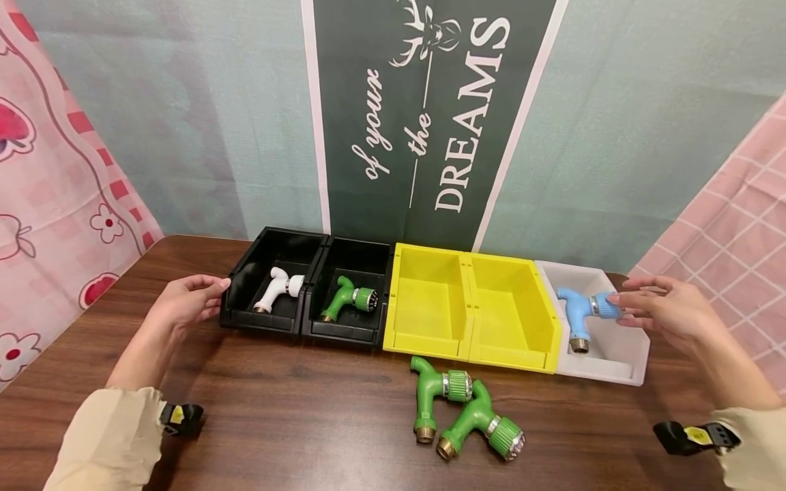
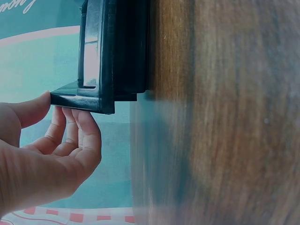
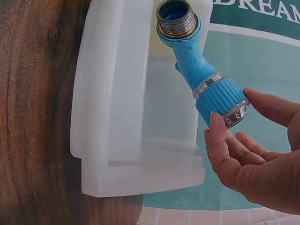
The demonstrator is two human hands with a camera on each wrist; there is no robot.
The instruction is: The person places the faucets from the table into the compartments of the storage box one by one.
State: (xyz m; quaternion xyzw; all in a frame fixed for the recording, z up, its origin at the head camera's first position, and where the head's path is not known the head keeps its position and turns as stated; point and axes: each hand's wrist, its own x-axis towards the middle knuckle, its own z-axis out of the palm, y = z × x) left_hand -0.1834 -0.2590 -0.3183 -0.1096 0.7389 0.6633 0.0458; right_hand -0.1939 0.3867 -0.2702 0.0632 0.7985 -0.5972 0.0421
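Observation:
My right hand [image 1: 672, 310] pinches a blue tap [image 1: 577, 314] by its ribbed knob, above the white bin [image 1: 614, 368] at the row's right end. In the right wrist view the tap's brass threaded end [image 3: 176, 21] faces the camera. At the other end, my left hand [image 1: 189, 300] holds the side wall of the leftmost black bin [image 1: 260, 320] between thumb and fingers. A white tap [image 1: 279, 288] lies in that bin, and a green tap [image 1: 346, 298] lies in the second black bin [image 1: 344, 333].
Two yellow bins [image 1: 426, 293] stand mid-row, joined to the black and white ones. Two more green taps, one upright-looking [image 1: 426, 392] and one slanted [image 1: 479, 416], lie on the brown wooden table [image 1: 295, 423] in front. A printed curtain [image 1: 184, 123] hangs behind.

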